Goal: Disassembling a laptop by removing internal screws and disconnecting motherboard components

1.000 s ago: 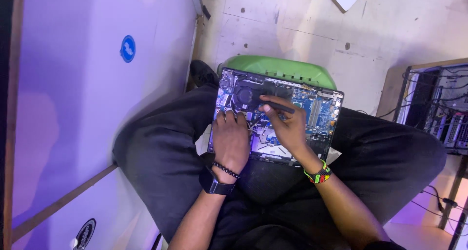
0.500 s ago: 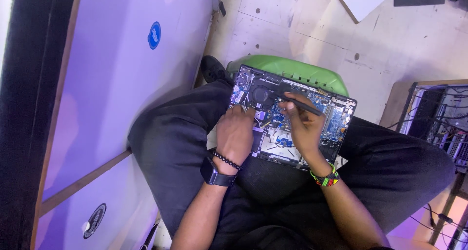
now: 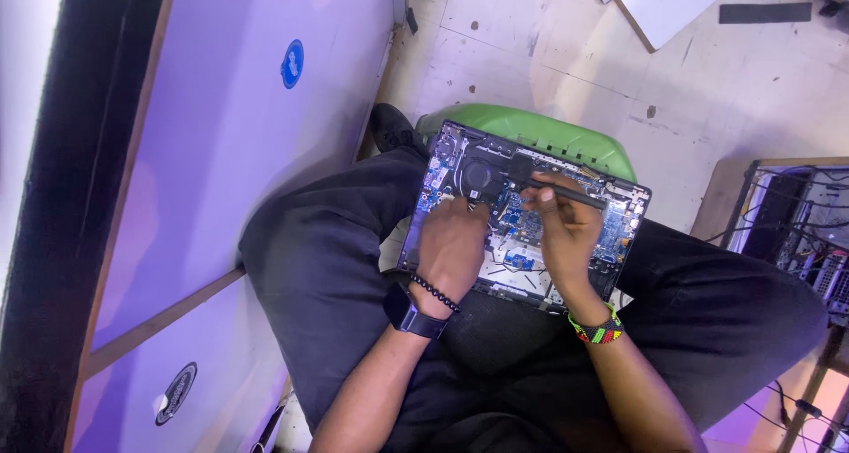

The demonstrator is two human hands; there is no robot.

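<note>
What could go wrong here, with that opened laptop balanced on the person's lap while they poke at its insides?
The opened laptop rests on the person's lap, partly over a green seat, not on a flat bench, so it might slide or tip to the floor. The right hand holds a dark slim tool over the bare circuit board, where a slip could scratch parts. The left hand presses directly on the exposed boards, which may stress them.

Opened laptop (image 3: pixel 531 214): bare circuit boards, matt black plastic fan housing, dull metal frame edges. Matt black tool (image 3: pixel 566 192), glossy green plastic stool (image 3: pixel 566 139), soft black cloth trousers (image 3: pixel 327 276). Stained rough concrete floor (image 3: pixel 707 91), smooth glossy wall panels (image 3: pixel 221 152).
</note>
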